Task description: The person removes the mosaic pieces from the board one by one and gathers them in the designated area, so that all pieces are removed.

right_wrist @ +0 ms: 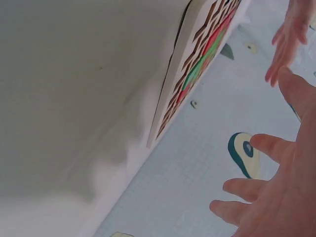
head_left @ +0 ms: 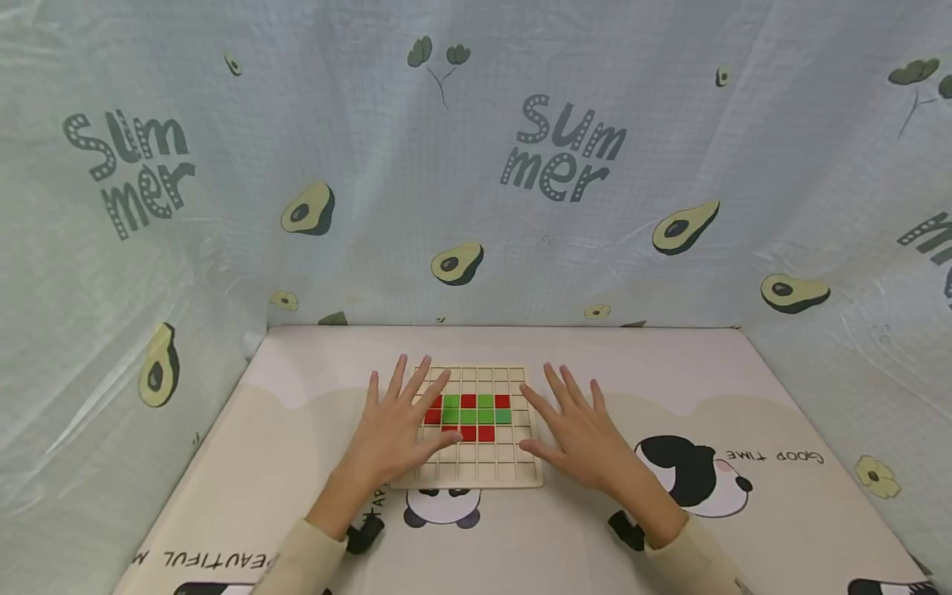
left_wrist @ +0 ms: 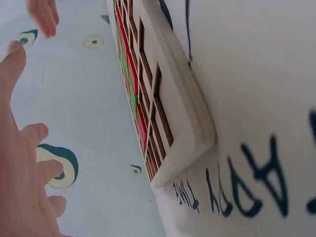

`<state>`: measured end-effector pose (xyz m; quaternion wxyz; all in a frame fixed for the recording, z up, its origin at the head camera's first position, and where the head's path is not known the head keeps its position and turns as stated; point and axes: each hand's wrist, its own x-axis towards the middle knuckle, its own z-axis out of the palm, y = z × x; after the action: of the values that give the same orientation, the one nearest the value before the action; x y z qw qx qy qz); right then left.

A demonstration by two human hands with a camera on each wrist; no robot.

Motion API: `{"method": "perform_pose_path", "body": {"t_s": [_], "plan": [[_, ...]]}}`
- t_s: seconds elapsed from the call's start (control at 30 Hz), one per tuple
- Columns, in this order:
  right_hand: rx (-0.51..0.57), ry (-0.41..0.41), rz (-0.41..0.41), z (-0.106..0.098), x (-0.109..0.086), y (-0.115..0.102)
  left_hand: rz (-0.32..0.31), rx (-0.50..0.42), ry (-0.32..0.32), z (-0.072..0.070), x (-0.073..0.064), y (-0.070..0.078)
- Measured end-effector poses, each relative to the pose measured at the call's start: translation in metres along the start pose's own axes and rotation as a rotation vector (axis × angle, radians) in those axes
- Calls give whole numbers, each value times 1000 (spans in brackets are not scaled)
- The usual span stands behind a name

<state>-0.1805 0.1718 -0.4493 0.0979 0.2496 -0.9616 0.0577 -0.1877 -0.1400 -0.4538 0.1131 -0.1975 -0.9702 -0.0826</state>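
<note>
- At left, a bare left hand [head_left: 392, 434] spreads above the near-left part of a grid board, fingers fanned wide, thumb apart, holding nothing; a cream sleeve [head_left: 301, 558] covers the forearm, a small black device [head_left: 364, 533] beside its cuff.
- At centre, the flat, pale, wood-coloured grid board [head_left: 476, 478] lies on the table between the two hands, thin raised strips dividing it into square cells; the left wrist view shows a thick, smooth edge and rounded corner.
- Inside its middle rows, from left, flat square red tiles [head_left: 487, 434] and green tiles [head_left: 468, 416] sit cell by cell, with one bluer green tile [head_left: 502, 416] at the right end of the second row; the left hand partly hides the leftmost pieces.
- At right, a bare right hand [head_left: 583, 442] hovers by the board's right edge, fingers spread wide and grasping nothing, a second black device [head_left: 627, 530] near its cuff.
- Below, the pale table covering [head_left: 550, 545] carries dark lettering at left, a panda print [head_left: 442, 508] under the board's near edge and a black-and-white animal print [head_left: 695, 479] at right.
- Around, creased, glossy pale-blue sheeting [head_left: 357, 124] walls three sides, printed with "Summer" lettering [head_left: 564, 149], halved avocados [head_left: 457, 264] and small flowers [head_left: 597, 311].
</note>
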Motion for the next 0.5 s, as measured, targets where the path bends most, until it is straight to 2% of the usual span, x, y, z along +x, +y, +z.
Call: {"method": "perform_pose_path", "body": {"t_s": [0.23,0.33,0.5], "plan": [[20,-6,-9,0,4,-4,-65,-53,-6,-2,5,-17],[35,-18,-6,-1,5,-5,-97,-140,-1,-1,8,-24],[128,-46,-16,-3,5,-7,-146,-280,2,2,12,-34]]}}
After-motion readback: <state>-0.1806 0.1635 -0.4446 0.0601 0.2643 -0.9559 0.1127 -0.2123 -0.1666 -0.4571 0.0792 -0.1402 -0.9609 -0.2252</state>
